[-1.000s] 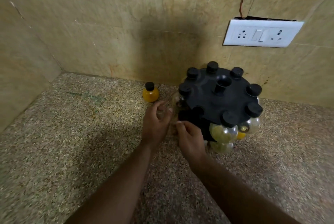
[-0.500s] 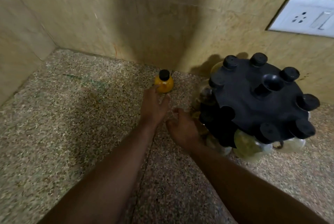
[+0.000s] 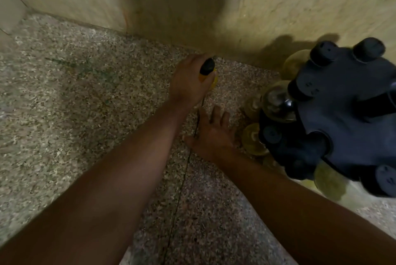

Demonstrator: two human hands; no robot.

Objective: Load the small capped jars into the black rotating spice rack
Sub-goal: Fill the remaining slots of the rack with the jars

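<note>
A small jar of yellow-orange powder with a black cap (image 3: 207, 67) stands on the speckled counter by the back wall. My left hand (image 3: 188, 81) is wrapped round it, fingers curled about its body. The black rotating spice rack (image 3: 347, 114) fills the right side, with several black-capped round jars hanging in its slots. My right hand (image 3: 211, 133) hovers low over the counter just left of the rack, fingers spread and holding nothing.
A tiled wall (image 3: 150, 3) runs along the back and meets a side wall at the far left. The speckled stone counter (image 3: 75, 114) stretches to the left and front, with a thin seam running under my hands.
My left hand has reached back and closed round the yellow jar. My right hand has opened and drawn slightly away from the rack. The view has swung left and down.
</note>
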